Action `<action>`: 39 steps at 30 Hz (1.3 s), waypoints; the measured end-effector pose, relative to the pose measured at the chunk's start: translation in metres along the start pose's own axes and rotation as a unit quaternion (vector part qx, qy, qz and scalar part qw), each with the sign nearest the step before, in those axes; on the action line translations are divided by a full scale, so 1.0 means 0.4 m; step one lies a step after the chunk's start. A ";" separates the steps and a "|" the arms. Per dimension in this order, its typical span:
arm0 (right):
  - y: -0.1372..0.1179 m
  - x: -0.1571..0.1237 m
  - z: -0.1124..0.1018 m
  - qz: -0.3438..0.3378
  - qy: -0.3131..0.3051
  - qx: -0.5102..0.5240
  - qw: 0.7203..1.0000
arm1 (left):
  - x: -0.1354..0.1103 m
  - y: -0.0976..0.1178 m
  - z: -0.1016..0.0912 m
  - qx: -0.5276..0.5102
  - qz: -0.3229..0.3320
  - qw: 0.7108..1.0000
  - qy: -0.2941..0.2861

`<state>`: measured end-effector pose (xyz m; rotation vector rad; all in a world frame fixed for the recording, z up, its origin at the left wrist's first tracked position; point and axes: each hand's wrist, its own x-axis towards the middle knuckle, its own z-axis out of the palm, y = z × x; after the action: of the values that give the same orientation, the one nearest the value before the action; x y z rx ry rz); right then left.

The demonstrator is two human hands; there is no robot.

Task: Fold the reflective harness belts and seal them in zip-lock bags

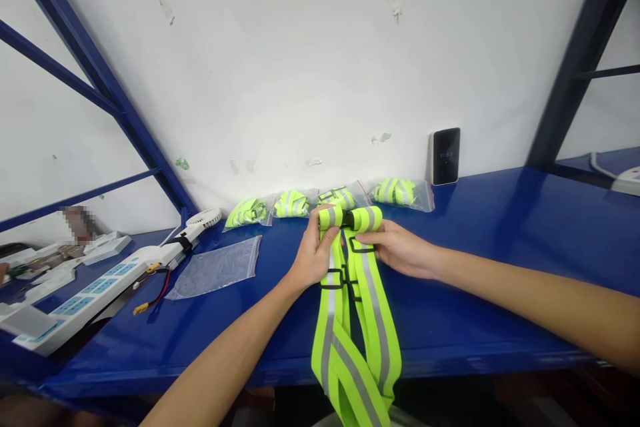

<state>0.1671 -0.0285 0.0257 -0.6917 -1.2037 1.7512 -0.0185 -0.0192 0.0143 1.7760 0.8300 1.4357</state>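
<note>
A neon yellow-green reflective harness (381, 320) with grey stripes and black buckles hangs between my hands, its lower loops dropping past the table's front edge. My left hand (315, 250) is closed round the left side of its folded top, thumb in front. On the other side my right hand (400, 248) pinches the strap beside a black slider buckle (362, 245). Behind the hands, several clear zip bags hold similar folded harnesses, such as the bag (400, 192) at right and the bag (249, 212) at left. A flat, transparent zip bag (220, 268) lies left of my left hand.
The blue table (500, 267) meets a white wall. A white power strip (100, 290), a small white fan (204, 218) and a cable with yellow connectors (161, 287) lie left. A black-fronted device (445, 156) stands at the back right. Blue posts rise at both sides.
</note>
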 end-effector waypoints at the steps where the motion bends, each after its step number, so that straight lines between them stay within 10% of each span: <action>1: 0.000 -0.001 -0.001 0.003 0.005 -0.010 1.000 | -0.001 -0.001 -0.003 0.022 0.014 1.000 -0.005; 15: 0.016 -0.012 0.004 -0.065 0.052 -0.088 0.993 | -0.007 0.005 -0.005 0.089 0.069 0.994 0.000; 25: -0.033 -0.024 0.002 0.043 -0.085 0.055 0.994 | 0.017 -0.022 -0.023 0.093 0.123 0.986 -0.062; 39: -0.036 -0.027 0.015 -0.008 -0.039 0.023 0.999 | -0.014 0.026 -0.025 -0.088 -0.094 0.984 -0.125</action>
<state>0.1724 -0.0385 0.0411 -0.5896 -1.2146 1.8019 -0.0286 -0.0284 0.0213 1.6537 0.6954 1.1010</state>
